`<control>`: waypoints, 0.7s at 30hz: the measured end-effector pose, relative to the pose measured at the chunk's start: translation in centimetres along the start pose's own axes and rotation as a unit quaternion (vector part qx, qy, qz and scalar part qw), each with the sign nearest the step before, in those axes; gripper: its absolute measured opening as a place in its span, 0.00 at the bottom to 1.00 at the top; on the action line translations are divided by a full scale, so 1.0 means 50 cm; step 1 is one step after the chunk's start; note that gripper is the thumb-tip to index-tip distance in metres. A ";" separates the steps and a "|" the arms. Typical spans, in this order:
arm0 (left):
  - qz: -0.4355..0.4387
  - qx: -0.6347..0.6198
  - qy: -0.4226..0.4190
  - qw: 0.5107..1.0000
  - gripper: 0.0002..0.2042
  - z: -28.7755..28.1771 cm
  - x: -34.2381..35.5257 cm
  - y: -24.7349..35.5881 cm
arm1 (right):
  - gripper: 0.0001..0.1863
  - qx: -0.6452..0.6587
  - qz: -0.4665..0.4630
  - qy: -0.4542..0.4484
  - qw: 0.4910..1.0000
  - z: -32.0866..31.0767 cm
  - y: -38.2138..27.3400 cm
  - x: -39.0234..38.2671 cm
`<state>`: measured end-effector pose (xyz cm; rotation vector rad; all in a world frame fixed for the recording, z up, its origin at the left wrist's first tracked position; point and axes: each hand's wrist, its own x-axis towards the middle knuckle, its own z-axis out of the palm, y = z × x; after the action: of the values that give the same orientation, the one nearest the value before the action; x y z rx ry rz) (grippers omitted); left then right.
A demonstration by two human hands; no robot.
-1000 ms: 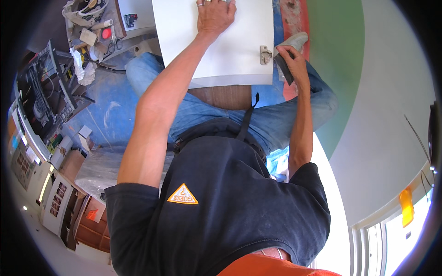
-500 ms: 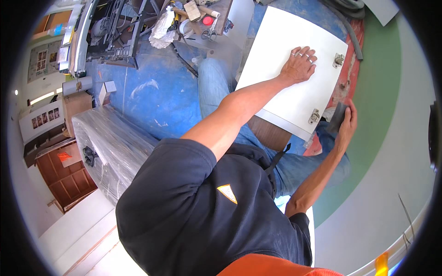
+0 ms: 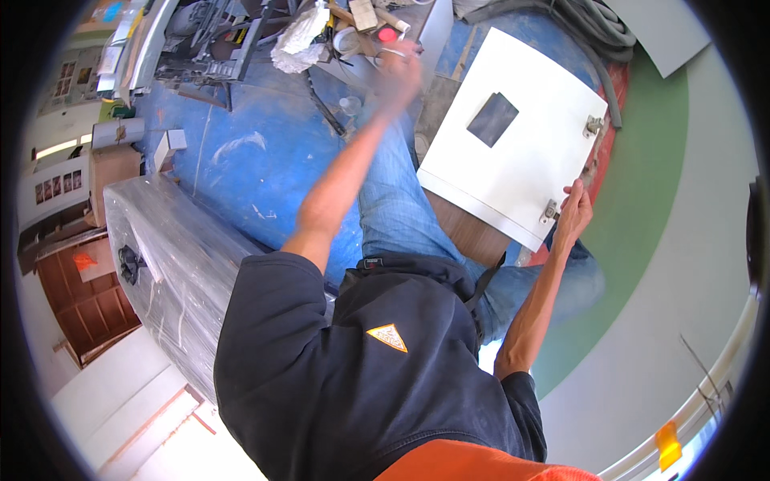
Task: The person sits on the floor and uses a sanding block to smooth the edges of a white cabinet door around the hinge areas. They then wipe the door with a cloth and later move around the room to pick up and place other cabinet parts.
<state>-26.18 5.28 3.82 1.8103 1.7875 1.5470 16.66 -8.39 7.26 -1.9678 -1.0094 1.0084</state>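
Observation:
A white cabinet door (image 3: 513, 168) lies in front of me, with two metal hinges along its right edge, the upper hinge (image 3: 593, 126) and the lower hinge (image 3: 550, 212). On its face rests a dark grey folded sheet (image 3: 492, 119) that looks like sandpaper. My right hand (image 3: 573, 215) is at the door's right edge beside the lower hinge, fingers curled against the edge. My left hand (image 3: 395, 80) reaches to the bench at the top, near a red round cap (image 3: 388, 35). Motion smears it, so its grip is hidden.
The bench (image 3: 429, 40) also carries a tape roll (image 3: 346, 41), wood blocks (image 3: 363, 14) and crumpled white wrapping (image 3: 298, 48). Grey hose (image 3: 589, 28) coils at top right. A plastic-wrapped item (image 3: 192, 256) stands on my left, over a blue floor (image 3: 241, 184). A brown board (image 3: 465, 224) lies under the door.
My left hand has left the door and swung to the bench. The dark grey sheet has gone from my right hand onto the door; my right hand has moved to its edge.

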 end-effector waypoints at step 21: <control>-0.365 0.029 -0.017 0.930 0.22 -0.097 0.263 -0.499 | 0.14 0.182 0.057 -0.014 0.982 -0.020 0.218 0.086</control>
<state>-49.01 20.18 -4.97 0.9663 2.1460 1.1492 22.70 -9.87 -2.69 -1.7258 -0.6748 1.1922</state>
